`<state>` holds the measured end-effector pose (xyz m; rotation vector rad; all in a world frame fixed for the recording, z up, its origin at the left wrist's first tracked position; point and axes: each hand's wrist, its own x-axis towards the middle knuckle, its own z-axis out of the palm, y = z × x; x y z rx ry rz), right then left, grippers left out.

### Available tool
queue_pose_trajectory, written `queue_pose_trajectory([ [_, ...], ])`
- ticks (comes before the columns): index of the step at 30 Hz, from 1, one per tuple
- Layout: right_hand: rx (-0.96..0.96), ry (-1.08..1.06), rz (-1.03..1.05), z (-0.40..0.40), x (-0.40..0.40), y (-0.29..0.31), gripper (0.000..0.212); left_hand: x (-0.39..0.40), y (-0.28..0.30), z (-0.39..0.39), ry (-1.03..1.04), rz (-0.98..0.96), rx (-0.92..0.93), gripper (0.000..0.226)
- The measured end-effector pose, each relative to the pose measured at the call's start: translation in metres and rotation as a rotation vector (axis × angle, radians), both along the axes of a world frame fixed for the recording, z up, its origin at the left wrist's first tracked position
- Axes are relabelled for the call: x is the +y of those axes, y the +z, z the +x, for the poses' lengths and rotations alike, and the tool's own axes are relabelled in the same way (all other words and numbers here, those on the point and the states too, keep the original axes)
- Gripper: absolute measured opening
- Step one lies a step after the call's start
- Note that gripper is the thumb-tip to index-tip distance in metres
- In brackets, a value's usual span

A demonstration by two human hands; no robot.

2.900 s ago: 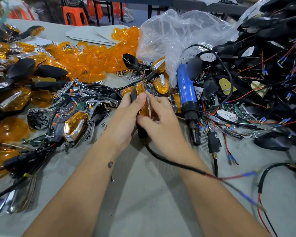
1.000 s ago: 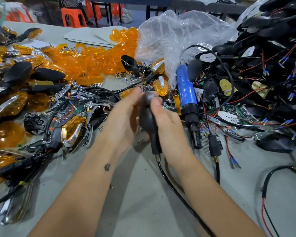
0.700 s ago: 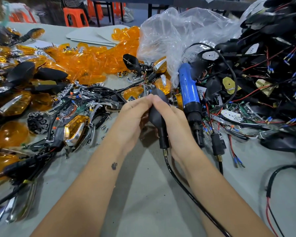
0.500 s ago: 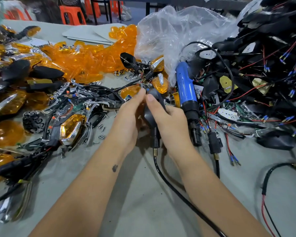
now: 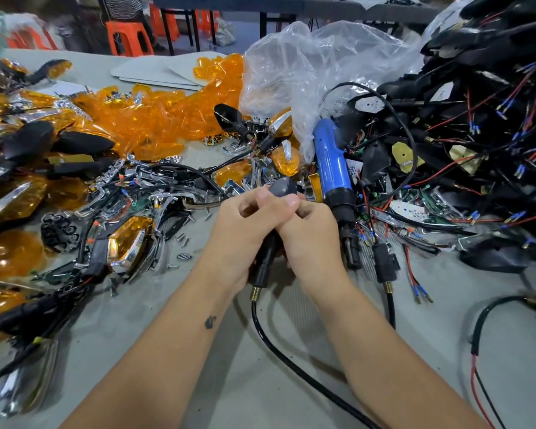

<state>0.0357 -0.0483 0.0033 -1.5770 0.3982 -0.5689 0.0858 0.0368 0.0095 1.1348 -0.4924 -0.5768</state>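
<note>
Left hand (image 5: 239, 233) closer, right hand (image 5: 310, 236) clasping indicator (image 5: 283, 187)

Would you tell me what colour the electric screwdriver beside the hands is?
Blue electric screwdriver, black nose; head view.

Matt black plastic housing (image 5: 281, 187), glossy orange plastic lenses (image 5: 155, 119), crinkled clear plastic bag (image 5: 307, 63), shiny chrome trims (image 5: 174, 198)

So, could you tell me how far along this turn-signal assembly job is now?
Looks done: a few assembled signals lie at the left. In hand: the left hand and right hand both grip one black housing, its cable trailing. Left: a heap of wired housings, loose orange lenses, and the blue screwdriver lying unused.
</note>
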Motion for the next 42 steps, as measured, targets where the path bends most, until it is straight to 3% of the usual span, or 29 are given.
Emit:
queue_pose_trajectory([
  [8, -0.062, 0.128, 0.106, 0.000, -0.005, 0.004, 0.035, 0.001, 0.001, 0.005, -0.042, 0.001, -0.079, 0.048],
  [10, -0.044, 0.184, 0.200, 0.001, -0.006, 0.002, 0.043, 0.002, 0.002, 0.008, -0.086, 0.006, -0.050, 0.038],
  [12, -0.040, 0.220, 0.287, 0.000, -0.007, 0.001, 0.052, 0.004, 0.002, 0.011, -0.137, 0.042, -0.031, 0.042],
  [16, -0.020, 0.227, 0.254, 0.001, -0.007, 0.001, 0.047, 0.003, 0.001, 0.013, -0.091, 0.069, 0.030, 0.049],
  [20, -0.005, 0.081, -0.031, 0.003, -0.007, 0.000, 0.039, 0.007, 0.006, 0.024, 0.132, -0.063, 0.139, 0.044],
  [24, -0.002, -0.057, -0.312, 0.003, -0.014, -0.003, 0.018, 0.020, 0.006, 0.040, 0.286, -0.106, 0.314, 0.025],
  [31, -0.023, -0.250, -0.277, 0.004, -0.026, 0.005, 0.014, 0.029, 0.008, 0.044, 0.168, -0.194, 0.387, 0.030],
  [36, 0.195, -0.013, -0.794, 0.000, -0.029, 0.003, 0.011, 0.036, 0.007, 0.048, 0.077, -0.225, 0.383, 0.030],
  [39, 0.155, 0.220, -0.962, 0.002, -0.025, 0.001, 0.021, 0.036, 0.006, 0.049, 0.053, -0.232, 0.387, 0.030],
  [42, 0.193, 0.303, -1.083, 0.005, -0.019, -0.002, 0.017, 0.036, 0.004, 0.048, 0.017, -0.251, 0.393, 0.030],
])
